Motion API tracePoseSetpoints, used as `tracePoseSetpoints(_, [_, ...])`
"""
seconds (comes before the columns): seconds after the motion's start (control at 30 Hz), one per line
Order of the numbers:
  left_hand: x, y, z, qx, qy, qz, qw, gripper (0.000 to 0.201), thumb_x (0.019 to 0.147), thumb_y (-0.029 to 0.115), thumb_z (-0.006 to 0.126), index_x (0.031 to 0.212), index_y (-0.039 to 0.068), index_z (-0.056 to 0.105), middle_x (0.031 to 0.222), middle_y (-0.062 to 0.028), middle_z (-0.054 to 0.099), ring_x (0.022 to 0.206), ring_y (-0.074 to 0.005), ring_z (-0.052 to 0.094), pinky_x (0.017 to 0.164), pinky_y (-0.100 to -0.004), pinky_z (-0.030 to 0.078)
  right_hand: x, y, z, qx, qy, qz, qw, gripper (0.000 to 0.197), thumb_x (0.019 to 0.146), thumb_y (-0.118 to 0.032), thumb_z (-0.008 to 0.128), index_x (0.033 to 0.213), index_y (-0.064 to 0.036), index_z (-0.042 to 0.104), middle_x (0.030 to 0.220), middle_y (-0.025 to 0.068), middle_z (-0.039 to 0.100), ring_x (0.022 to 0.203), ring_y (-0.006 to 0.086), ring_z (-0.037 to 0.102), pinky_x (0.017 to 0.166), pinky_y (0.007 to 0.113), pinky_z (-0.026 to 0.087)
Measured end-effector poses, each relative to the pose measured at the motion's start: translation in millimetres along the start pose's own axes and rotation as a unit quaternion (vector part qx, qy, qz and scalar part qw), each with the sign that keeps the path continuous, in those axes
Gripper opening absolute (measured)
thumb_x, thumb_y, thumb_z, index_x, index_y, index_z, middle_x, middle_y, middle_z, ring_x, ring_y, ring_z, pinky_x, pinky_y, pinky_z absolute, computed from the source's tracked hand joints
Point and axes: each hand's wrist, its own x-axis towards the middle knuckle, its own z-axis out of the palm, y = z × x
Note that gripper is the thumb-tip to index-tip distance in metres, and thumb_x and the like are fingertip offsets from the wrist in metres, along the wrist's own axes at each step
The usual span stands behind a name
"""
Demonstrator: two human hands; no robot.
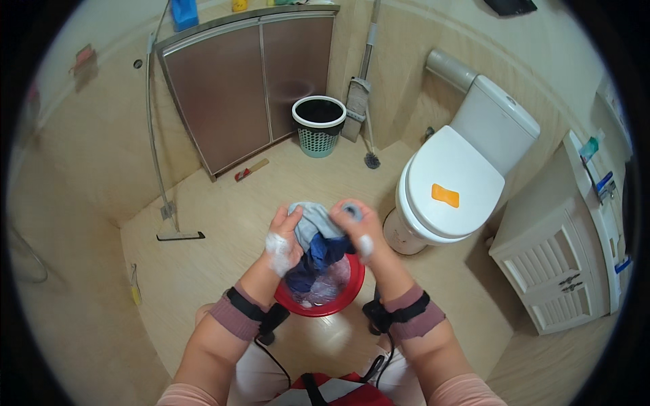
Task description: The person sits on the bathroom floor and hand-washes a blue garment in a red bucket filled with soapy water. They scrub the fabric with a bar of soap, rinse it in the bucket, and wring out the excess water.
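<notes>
A wet cloth garment (318, 245), light grey-blue at the top and dark blue below, hangs bunched between my two hands. Its lower part dips into a red basin (352, 295) that holds soapy water. My left hand (286, 237) is closed on the light part, with white suds on its wrist. On the other side my right hand (359, 227) grips the same garment, slightly blurred, with a patch of suds near its wrist. Folds of cloth hide parts of the fingers.
A white toilet (447, 155) with an orange sponge-like piece (445, 195) on its lid stands at right. Beyond the basin are a waste bin (318, 139), a toilet brush (372, 160) and a red-and-wood brush (251, 170). A floor squeegee (180, 236) leans at left; a white cabinet (552, 271) is far right.
</notes>
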Motion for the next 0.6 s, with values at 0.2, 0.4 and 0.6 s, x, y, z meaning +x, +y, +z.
tracePoseSetpoints(0.2, [40.6, -58.1, -70.3, -0.206, -0.108, -0.090, 0.969, 0.023, 0.098, 0.038, 0.052, 0.088, 0.018, 0.059, 0.078, -0.0005, 0.059, 0.073, -0.0149, 0.058, 0.065, -0.0338, 0.050, -29.3, 22.2, 63.7, -0.421, 0.000, -0.315, 0.851, 0.025, 0.080, -0.033, 0.070, 0.089, -0.0106, 0.063, 0.086, 0.0140, 0.064, 0.073, 0.0351, 0.063, 0.058, 0.044, 0.050])
tracePoseSetpoints(0.4, [7.1, -45.7, 25.4, 0.010, 0.067, -0.138, 0.988, 0.030, 0.096, 0.047, 0.052, 0.090, 0.018, 0.057, 0.085, -0.0003, 0.062, 0.077, -0.0152, 0.060, 0.070, -0.0320, 0.051, 16.1, 34.1, 25.9, -0.482, 0.137, -0.297, 0.813, 0.027, 0.082, -0.035, 0.070, 0.076, -0.0110, 0.058, 0.066, 0.0159, 0.060, 0.058, 0.0364, 0.061, 0.050, 0.045, 0.047])
tracePoseSetpoints(0.6, [52.3, -56.9, -83.2, -0.143, -0.197, -0.158, 0.957, 0.037, 0.099, 0.049, 0.046, 0.091, 0.014, 0.056, 0.089, -0.0037, 0.063, 0.083, -0.0165, 0.061, 0.072, -0.0306, 0.050, -26.0, 34.2, 64.1, -0.426, 0.028, -0.371, 0.824, 0.032, 0.082, -0.042, 0.066, 0.076, -0.0110, 0.061, 0.067, 0.0148, 0.062, 0.059, 0.0346, 0.062, 0.051, 0.046, 0.047])
